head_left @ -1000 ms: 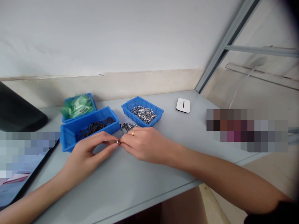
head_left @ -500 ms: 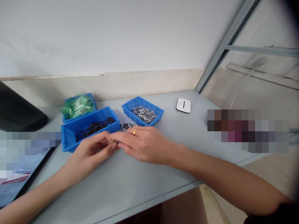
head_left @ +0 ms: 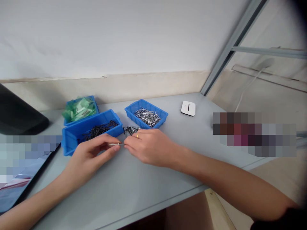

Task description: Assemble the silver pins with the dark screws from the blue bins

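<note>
My left hand [head_left: 90, 155] pinches a thin silver metal pin [head_left: 114, 144] between thumb and fingertips, holding it nearly level above the table. My right hand [head_left: 152, 147], a gold ring on one finger, has its fingertips closed at the pin's right end. Whether a second small part sits in those fingers is hidden. Just beyond the hands lies a small pile of black and silver fasteners [head_left: 130, 129]. The blue bin [head_left: 69, 140] behind my left hand holds black screw-like pieces. Many silver pins fill the blue tray [head_left: 130, 112] farther right.
Another blue bin [head_left: 96, 101] with a green plastic bag [head_left: 80, 109] stands at the back left. A white square device [head_left: 188, 108] lies toward the right on the grey table [head_left: 120, 191]. A dark object [head_left: 19, 111] leans in at the left, and a metal frame post [head_left: 223, 57] rises at the right.
My fingertips have drawn slightly apart, with the right hand shifting a little to the right. The silver pin, mostly covered before, now shows between the hands.
</note>
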Motion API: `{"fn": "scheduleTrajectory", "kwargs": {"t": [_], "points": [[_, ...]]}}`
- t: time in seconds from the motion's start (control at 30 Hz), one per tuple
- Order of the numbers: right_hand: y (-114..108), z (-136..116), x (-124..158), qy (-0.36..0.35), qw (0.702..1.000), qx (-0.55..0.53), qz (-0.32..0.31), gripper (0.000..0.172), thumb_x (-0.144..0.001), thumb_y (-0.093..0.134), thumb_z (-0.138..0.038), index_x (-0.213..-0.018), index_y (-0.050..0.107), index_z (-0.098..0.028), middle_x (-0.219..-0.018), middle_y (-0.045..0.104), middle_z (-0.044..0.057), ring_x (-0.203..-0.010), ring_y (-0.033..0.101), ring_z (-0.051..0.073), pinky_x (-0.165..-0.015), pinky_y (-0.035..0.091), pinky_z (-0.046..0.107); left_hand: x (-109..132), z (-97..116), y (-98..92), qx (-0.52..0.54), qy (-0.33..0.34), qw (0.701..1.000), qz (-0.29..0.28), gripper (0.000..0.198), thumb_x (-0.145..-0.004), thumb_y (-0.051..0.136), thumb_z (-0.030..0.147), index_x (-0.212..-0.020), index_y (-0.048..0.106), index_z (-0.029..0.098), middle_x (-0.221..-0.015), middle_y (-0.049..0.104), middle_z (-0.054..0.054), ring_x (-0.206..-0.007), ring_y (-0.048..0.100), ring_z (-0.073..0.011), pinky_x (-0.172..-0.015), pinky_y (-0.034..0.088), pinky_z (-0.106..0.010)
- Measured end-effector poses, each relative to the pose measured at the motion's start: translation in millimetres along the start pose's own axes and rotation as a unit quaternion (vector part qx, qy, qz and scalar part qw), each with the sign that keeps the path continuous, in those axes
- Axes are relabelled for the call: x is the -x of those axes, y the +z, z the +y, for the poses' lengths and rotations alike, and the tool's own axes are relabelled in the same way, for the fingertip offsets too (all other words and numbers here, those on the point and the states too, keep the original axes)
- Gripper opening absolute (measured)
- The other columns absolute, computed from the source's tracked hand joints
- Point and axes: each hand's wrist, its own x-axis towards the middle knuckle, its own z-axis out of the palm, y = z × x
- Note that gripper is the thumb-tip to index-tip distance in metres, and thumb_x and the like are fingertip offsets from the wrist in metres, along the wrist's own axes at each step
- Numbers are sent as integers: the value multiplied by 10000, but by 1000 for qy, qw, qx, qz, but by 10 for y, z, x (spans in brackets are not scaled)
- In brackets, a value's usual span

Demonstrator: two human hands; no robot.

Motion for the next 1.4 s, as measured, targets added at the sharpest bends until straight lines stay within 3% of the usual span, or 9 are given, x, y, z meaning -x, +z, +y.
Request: {"fn": "scheduleTrajectory", "kwargs": {"t": [0.17,0.37,0.53,0.7,1.03,1.13,1.27,1.4], "points": [[22,-14,13,-26,1000,6,-15,322,-1046,327,-257,-857,573,-171,-751,646,9,-733,611,135,-621,356,277,-12,63,6,19,17,999,24,61,-796,673,303,-785,729,281,-827,738,6,-733,674,-187,-672,578,-276],[-25,-22,-24,-11,999,-26,19,332,-1043,335,-276,-878,600,-162,-756,657,25,-715,605,133,-664,393,276,-4,92,-28,55,-14,998,-1,95,-822,641,342,-783,663,258,-781,744,-4,-675,694,-198,-596,581,-283],[-84,-42,-50,-8,997,-44,65,281,-1026,345,-237,-1093,608,-166,-784,654,3,-737,593,119,-712,420,261,-10,30,-12,31,-12,999,-12,165,-844,630,391,-790,658,237,-709,697,0,-644,650,-180,-562,556,-267],[-49,-12,-33,-20,999,-7,46,298,-1022,352,-215,-934,633,-169,-732,632,-1,-709,568,119,-695,405,254,-7,-12,12,21,-14,999,-19,135,-846,648,376,-812,706,258,-763,717,14,-686,654,-176,-598,556,-250],[-7,-14,-10,-57,997,1,45,328,-1043,335,-260,-862,593,-169,-764,652,1,-707,590,118,-656,382,270,1,14,-6,27,2,1000,-10,91,-827,651,327,-800,701,256,-761,724,11,-668,670,-168,-598,571,-249],[-49,-20,-24,-37,998,-16,45,312,-1032,340,-250,-901,610,-165,-768,658,1,-721,596,123,-689,401,267,-1,20,-7,46,-15,999,-14,97,-824,640,329,-854,694,254,-738,731,13,-627,664,-161,-551,559,-233],[-94,-20,-45,2,998,-41,48,274,-1024,337,-227,-1065,600,-160,-837,668,17,-781,597,124,-741,415,252,-10,16,0,46,-15,998,-29,134,-843,631,347,-790,676,233,-724,709,11,-668,659,-164,-593,555,-231],[-60,-4,-35,-4,1000,-15,23,256,-1017,360,-189,-1004,614,-162,-823,655,15,-776,575,132,-721,404,257,-14,17,6,16,-19,999,-26,177,-848,636,382,-781,684,225,-720,677,16,-657,622,-153,-586,533,-222]]}}
